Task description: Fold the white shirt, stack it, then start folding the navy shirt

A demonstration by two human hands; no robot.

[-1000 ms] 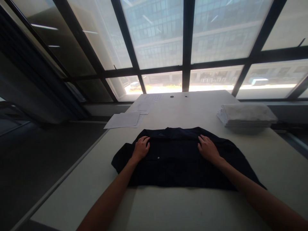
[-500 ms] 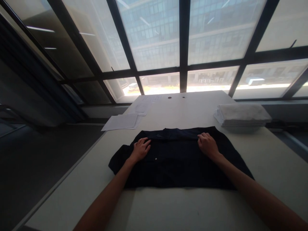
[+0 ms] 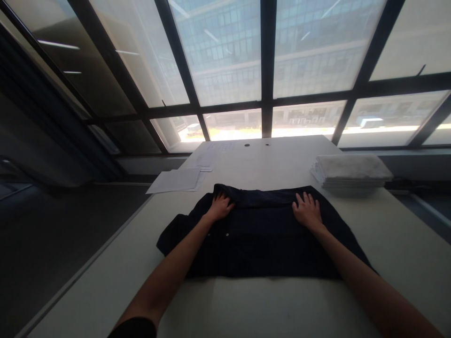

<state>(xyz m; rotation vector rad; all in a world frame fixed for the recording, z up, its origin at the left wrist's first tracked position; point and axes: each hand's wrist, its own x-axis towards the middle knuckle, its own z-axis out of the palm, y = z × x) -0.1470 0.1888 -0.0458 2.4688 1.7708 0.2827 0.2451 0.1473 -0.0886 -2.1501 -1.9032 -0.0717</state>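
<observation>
A dark navy shirt (image 3: 260, 239) lies spread on the white table (image 3: 268, 305), with a small white button showing near its left half. My left hand (image 3: 220, 206) rests near the shirt's far left edge, fingers curled over the fabric fold. My right hand (image 3: 307, 210) lies flat on the far right part of the shirt, fingers spread. Whether the left hand grips the cloth or only presses on it is not clear.
A stack of folded white cloth (image 3: 350, 171) sits at the far right of the table. Loose sheets of paper (image 3: 176, 180) lie at the far left, partly over the table's edge. Large windows rise behind the table; the floor drops away on the left.
My left hand has slid farther away and a little right, up to the shirt's far edge. My right hand has opened its fingers and lies flatter on the cloth.
</observation>
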